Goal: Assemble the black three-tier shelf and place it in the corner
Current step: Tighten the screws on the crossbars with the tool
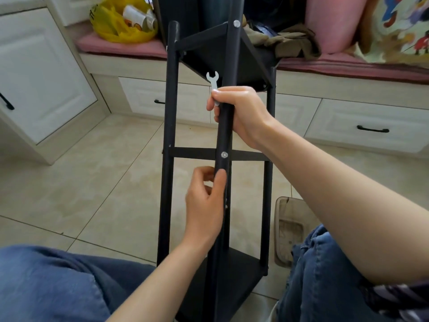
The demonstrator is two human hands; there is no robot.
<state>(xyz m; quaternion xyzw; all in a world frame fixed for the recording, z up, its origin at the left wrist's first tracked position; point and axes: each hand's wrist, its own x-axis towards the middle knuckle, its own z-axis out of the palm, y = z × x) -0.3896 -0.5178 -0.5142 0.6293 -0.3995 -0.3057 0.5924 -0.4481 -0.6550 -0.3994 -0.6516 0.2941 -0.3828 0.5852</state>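
Observation:
The black shelf frame (170, 126) lies tilted between my knees, its far end leaning on the window seat. Its near upright pole (224, 133) runs up the middle, with silver bolts at the middle crossbar (224, 155) and near the top (236, 23). My right hand (241, 115) grips this pole above the crossbar and also holds a small white flat wrench (213, 81) against it, the wrench's open jaw sticking up. My left hand (205, 205) sits lower on the same pole, thumb pressed along it, fingers curled loosely beside it. Black shelf boards show at the top (232, 59) and bottom (241, 273).
A pink-cushioned window seat (120, 46) with white drawers (362, 126) runs across the back, holding a yellow bag (120, 22), brown cloth (292, 43) and pillows. White cabinet (39, 73) at left. A slipper (287, 228) lies on the tile floor at right. My jeans-clad knees flank the frame.

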